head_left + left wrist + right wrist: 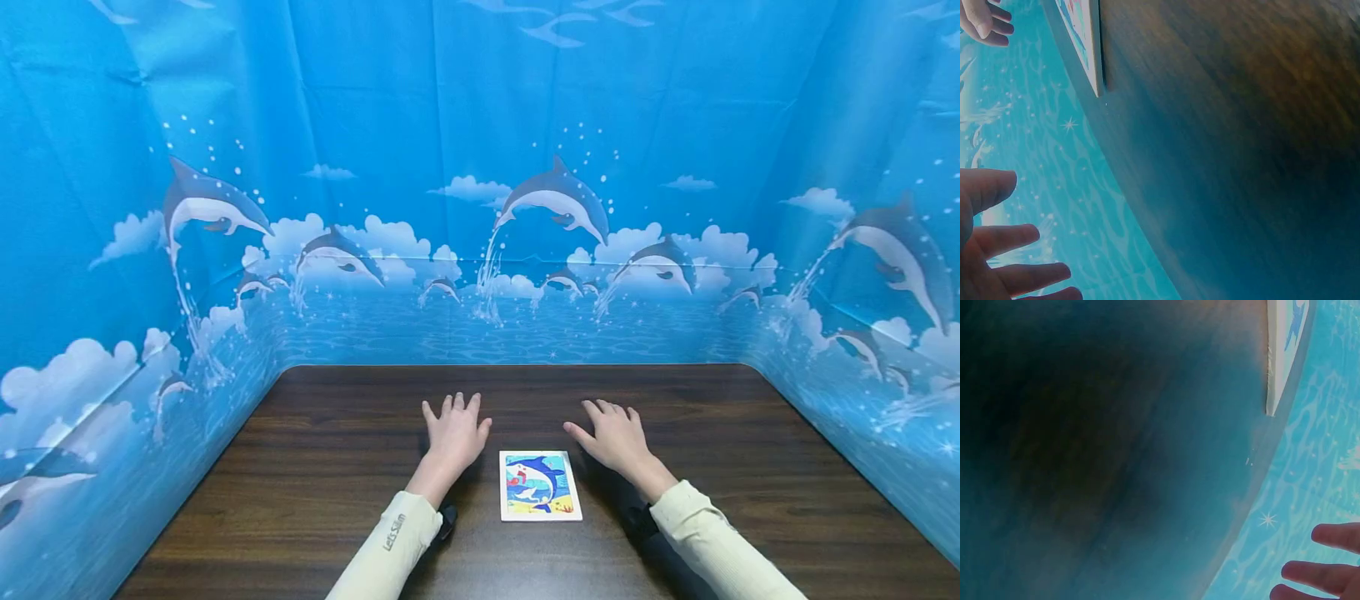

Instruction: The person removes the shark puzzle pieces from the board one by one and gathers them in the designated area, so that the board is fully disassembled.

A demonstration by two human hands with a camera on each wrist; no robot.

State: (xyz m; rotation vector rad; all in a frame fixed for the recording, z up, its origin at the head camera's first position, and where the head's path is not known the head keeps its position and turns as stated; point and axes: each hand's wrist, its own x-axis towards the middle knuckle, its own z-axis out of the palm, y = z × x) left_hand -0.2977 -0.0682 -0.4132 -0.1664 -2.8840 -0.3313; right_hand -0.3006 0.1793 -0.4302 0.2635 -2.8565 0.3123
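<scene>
Sleeves (386, 546), then dolphin panel (537, 486) between both grips (454, 435) (618, 439)

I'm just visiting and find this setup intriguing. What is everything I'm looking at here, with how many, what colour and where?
Picture board: 1, white-edged with a blue, white, yellow and red sea picture, flat on the table between the arms
Table: 1, dark brown, under the board
Backdrop: 1 visible surround, blue, behind the table and along both sides
Printed dolphins: more than ten, grey-blue and white, across the backdrop
Printed clouds: several, white, behind the dolphins
Wrist devices: 2, black, by the cuffs, partly hidden
Sleeves: 2, pale cream, on the forearms; dark lettering on the left one
Hands: 2, bare, left hand and right hand on either side of the board
</scene>
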